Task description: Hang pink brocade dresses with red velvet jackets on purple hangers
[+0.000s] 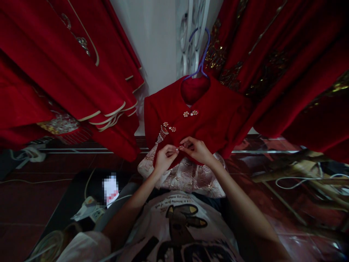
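Note:
A small red velvet jacket (218, 120) hangs in front of me on a purple hanger (201, 54). Pearl flower clasps (190, 114) close its front, and a second clasp with a beaded tassel (165, 131) sits lower left. Under the jacket hangs a pale pink embroidered skirt (188, 176). My left hand (164, 158) and my right hand (197, 149) meet at the jacket's lower front edge. Both pinch a small pearl fastening (181, 147) between their fingertips.
Red embroidered garments (68, 72) hang at the left and more at the right (286, 65). A white wall and an ornate white frame (191, 32) stand behind. On the dark red floor lie white cables (300, 180), a power strip (91, 213) and a black mat.

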Available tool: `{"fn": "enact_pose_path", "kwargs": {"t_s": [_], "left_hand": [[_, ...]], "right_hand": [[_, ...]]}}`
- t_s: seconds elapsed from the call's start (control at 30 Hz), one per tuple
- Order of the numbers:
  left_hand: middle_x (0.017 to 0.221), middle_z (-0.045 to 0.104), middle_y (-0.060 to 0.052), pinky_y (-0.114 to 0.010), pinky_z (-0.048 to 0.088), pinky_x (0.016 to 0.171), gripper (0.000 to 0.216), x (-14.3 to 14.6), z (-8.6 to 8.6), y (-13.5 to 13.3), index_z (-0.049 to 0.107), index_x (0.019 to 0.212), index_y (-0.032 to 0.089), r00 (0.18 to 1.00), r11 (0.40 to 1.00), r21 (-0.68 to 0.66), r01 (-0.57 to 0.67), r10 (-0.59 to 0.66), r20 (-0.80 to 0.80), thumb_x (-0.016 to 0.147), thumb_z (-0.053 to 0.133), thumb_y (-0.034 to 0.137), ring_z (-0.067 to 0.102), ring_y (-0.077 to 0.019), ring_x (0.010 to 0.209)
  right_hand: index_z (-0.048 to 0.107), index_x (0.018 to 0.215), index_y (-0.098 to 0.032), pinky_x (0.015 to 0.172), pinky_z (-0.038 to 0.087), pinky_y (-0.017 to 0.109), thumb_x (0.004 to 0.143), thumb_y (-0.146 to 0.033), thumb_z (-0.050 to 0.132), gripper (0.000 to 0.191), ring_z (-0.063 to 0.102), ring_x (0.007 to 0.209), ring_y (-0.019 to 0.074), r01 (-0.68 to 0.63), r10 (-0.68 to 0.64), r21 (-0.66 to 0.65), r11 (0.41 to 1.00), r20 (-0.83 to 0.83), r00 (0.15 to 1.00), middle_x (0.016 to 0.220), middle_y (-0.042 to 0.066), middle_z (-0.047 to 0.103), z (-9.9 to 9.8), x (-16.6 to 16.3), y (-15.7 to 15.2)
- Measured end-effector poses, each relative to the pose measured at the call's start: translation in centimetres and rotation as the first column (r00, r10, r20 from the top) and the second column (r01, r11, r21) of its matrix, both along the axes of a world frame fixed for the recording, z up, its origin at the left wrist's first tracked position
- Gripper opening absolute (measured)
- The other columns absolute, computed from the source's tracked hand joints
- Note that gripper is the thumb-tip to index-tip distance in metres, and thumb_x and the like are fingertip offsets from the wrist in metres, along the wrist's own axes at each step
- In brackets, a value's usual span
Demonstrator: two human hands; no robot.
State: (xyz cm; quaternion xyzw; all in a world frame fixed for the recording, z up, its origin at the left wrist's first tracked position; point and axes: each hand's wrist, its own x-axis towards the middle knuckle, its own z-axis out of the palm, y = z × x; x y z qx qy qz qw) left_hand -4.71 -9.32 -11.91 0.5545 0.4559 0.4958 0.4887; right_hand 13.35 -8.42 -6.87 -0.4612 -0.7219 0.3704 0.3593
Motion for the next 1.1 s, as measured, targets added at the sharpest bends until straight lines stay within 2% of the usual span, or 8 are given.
{"fn": "enact_pose_path", "kwargs": {"t_s": [0.13,0.33,0.57,0.8,1.1], "left_hand": [[0.081,0.070,-0.003,-0.023,0.053,0.076,0.012,-0.2,0.3,0.0,0.066,0.081,0.014,0.999,1.000,-0.030,-0.008,0.009,0.041,0.071,0.071,0.016,0.066,-0.0112,0.077],[0.083,0.073,-0.004,-0.027,0.054,0.080,0.016,-0.5,0.7,-0.5,0.068,0.083,0.014,0.996,0.995,-0.096,0.028,-0.020,0.086,0.068,0.073,0.017,0.068,-0.0125,0.078],[0.085,0.073,-0.004,-0.027,0.055,0.081,0.019,-1.3,0.8,-0.9,0.069,0.085,0.014,0.997,0.997,-0.072,0.033,-0.028,0.069,0.067,0.073,0.017,0.068,-0.0123,0.079],[0.087,0.073,-0.006,-0.028,0.056,0.082,0.026,-0.7,0.9,-1.1,0.069,0.088,0.012,0.993,0.993,-0.111,0.041,-0.028,0.116,0.067,0.078,0.025,0.069,-0.0143,0.081],[0.088,0.076,-0.007,-0.031,0.057,0.085,0.025,-0.5,0.2,-1.6,0.072,0.088,0.012,0.990,0.992,-0.110,-0.058,0.072,0.124,0.067,0.077,0.026,0.071,-0.0155,0.081]], "right_hand": [[0.063,0.101,-0.017,0.066,0.052,0.024,0.083,-0.027,0.066,0.020,0.062,0.074,0.0126,-0.004,0.005,-0.025,1.000,0.027,1.000,0.082,0.003,0.066,-0.2,0.1,0.0],[0.063,0.100,-0.017,0.067,0.051,0.023,0.081,-0.032,0.069,0.025,0.063,0.075,0.0120,-0.057,0.051,-0.081,0.995,-0.069,0.996,0.083,0.002,0.066,-0.5,0.7,-0.4],[0.063,0.098,-0.017,0.066,0.051,0.023,0.081,-0.032,0.069,0.024,0.063,0.074,0.0121,-0.001,0.000,-0.033,0.999,-0.056,0.998,0.081,0.002,0.067,-1.3,-0.5,-0.3],[0.063,0.101,-0.017,0.065,0.052,0.023,0.082,-0.029,0.067,0.023,0.063,0.075,0.0121,0.002,-0.003,-0.007,1.000,-0.027,1.000,0.083,0.003,0.066,-1.2,-0.7,-0.5],[0.061,0.102,-0.018,0.065,0.052,0.022,0.084,-0.023,0.063,0.019,0.062,0.072,0.0109,0.036,-0.037,0.065,0.997,0.013,0.999,0.081,0.001,0.065,-1.4,-1.3,-0.9]]}}
